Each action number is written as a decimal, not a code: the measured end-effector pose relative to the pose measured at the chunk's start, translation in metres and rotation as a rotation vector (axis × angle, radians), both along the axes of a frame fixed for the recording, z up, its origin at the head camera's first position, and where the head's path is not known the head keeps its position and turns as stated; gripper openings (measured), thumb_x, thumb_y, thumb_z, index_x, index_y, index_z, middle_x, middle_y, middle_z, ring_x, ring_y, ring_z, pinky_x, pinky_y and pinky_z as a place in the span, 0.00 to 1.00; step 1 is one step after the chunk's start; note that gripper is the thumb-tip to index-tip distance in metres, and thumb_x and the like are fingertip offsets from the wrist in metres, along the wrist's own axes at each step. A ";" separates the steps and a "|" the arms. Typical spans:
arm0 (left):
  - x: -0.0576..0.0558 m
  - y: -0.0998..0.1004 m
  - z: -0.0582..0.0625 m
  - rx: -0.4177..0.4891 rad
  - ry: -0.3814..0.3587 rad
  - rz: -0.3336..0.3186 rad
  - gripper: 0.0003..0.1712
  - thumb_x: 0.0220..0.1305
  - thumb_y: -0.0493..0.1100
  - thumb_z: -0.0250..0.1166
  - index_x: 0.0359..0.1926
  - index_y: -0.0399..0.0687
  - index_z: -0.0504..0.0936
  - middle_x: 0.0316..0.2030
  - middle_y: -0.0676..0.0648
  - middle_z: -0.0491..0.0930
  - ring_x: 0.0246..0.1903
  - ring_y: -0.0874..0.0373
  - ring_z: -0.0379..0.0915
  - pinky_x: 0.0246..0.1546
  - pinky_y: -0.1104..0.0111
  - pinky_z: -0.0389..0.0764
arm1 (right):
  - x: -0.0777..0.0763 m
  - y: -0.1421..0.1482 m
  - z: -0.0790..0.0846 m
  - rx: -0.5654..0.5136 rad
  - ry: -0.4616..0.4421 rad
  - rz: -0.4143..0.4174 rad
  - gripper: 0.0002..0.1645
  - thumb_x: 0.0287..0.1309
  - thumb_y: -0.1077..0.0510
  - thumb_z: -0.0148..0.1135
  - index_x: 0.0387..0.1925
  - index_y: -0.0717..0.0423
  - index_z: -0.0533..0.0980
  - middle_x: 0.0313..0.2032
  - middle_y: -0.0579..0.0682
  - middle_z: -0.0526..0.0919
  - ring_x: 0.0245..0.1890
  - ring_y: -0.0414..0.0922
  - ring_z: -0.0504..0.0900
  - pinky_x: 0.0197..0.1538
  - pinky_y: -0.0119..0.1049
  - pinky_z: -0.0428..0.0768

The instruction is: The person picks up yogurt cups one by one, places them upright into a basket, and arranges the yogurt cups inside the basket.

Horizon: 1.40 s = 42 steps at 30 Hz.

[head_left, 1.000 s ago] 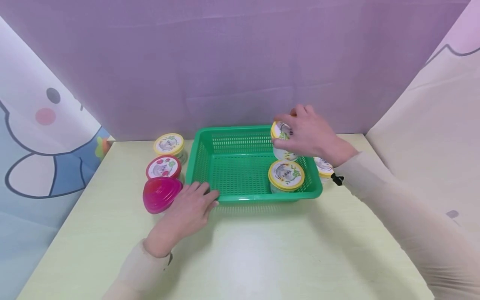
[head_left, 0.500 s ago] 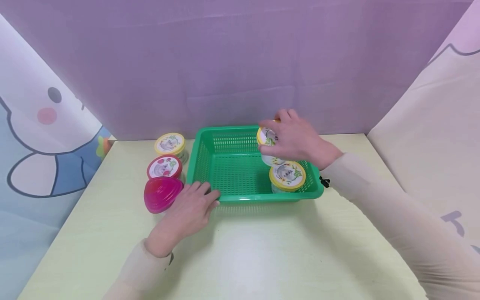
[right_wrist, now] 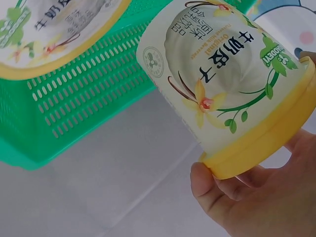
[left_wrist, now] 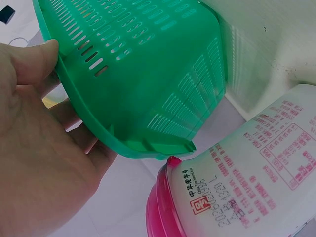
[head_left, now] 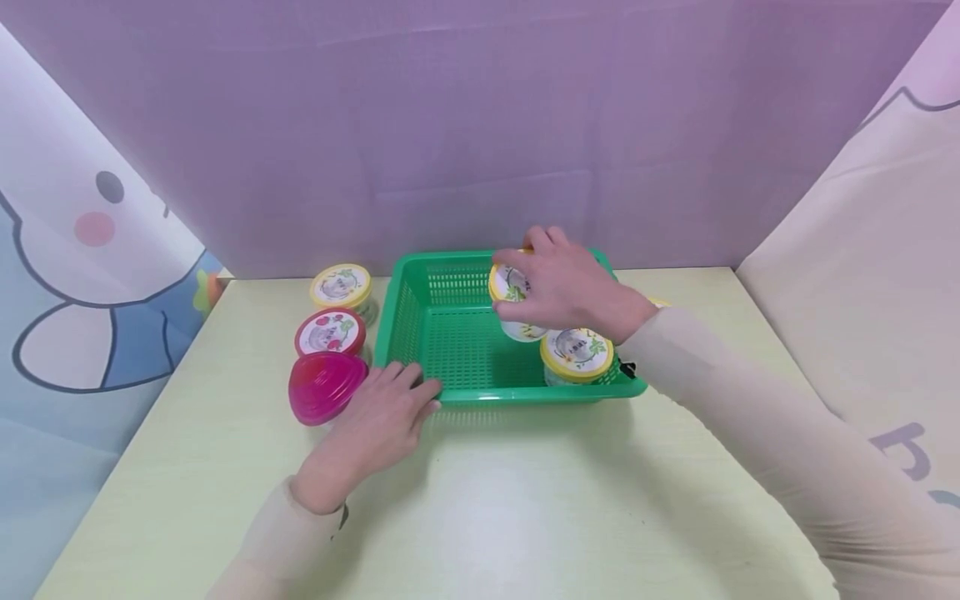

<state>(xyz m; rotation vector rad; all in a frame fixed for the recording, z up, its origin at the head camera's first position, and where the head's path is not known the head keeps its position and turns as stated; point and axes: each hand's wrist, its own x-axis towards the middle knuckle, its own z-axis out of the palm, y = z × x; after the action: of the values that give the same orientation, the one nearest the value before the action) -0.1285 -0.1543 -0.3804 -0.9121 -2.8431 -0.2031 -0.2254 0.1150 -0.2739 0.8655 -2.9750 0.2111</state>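
My right hand [head_left: 566, 287] holds a white dairy tub [right_wrist: 232, 79] by its yellow lid, fingers and thumb around the lid's edge. That tub hangs tilted over the right half of a green plastic basket [head_left: 495, 395]. Inside the basket, at the front right corner, stands another yellow-lidded tub [head_left: 576, 356]. My left hand [head_left: 371, 421] grips the basket's rim near its front left corner, with the thumb on one side and curled fingers on the other, as the left wrist view shows. Beside that hand is a tub with a domed magenta lid [head_left: 324, 387].
Left of the basket, a red-lidded tub [head_left: 330, 333] and a yellow-lidded tub [head_left: 341, 286] stand in a row behind the magenta one. A yellow lid edge [head_left: 659, 302] peeks out behind the right sleeve. A purple cloth wall [head_left: 480, 150] rises behind the table [head_left: 487, 500].
My right hand has carried the yellow-lidded tub leftward, from the basket's right end to right of its middle. The left hand has stayed on the rim.
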 end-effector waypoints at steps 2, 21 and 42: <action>0.000 0.000 0.000 0.000 0.001 -0.001 0.18 0.64 0.48 0.72 0.53 0.49 0.83 0.39 0.49 0.76 0.42 0.53 0.71 0.45 0.58 0.76 | 0.000 -0.003 -0.002 0.004 -0.012 0.010 0.38 0.59 0.35 0.51 0.70 0.40 0.71 0.50 0.53 0.68 0.47 0.50 0.64 0.41 0.43 0.71; -0.001 0.000 -0.003 0.005 0.005 -0.003 0.18 0.65 0.48 0.70 0.54 0.48 0.83 0.40 0.48 0.77 0.43 0.52 0.71 0.45 0.58 0.76 | 0.005 -0.023 -0.029 0.067 -0.080 0.095 0.40 0.58 0.34 0.54 0.70 0.41 0.71 0.54 0.53 0.70 0.48 0.49 0.65 0.44 0.45 0.73; 0.000 -0.001 -0.004 0.009 0.026 -0.006 0.18 0.66 0.47 0.70 0.54 0.49 0.84 0.38 0.49 0.76 0.41 0.53 0.70 0.44 0.59 0.75 | 0.010 -0.036 -0.051 0.157 -0.219 0.135 0.41 0.60 0.31 0.60 0.72 0.39 0.68 0.50 0.51 0.69 0.45 0.49 0.65 0.41 0.42 0.74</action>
<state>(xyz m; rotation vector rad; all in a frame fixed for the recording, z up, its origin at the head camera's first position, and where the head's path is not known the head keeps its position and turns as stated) -0.1288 -0.1552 -0.3841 -0.9152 -2.8138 -0.2024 -0.2154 0.0787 -0.3254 1.1313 -3.1714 0.0812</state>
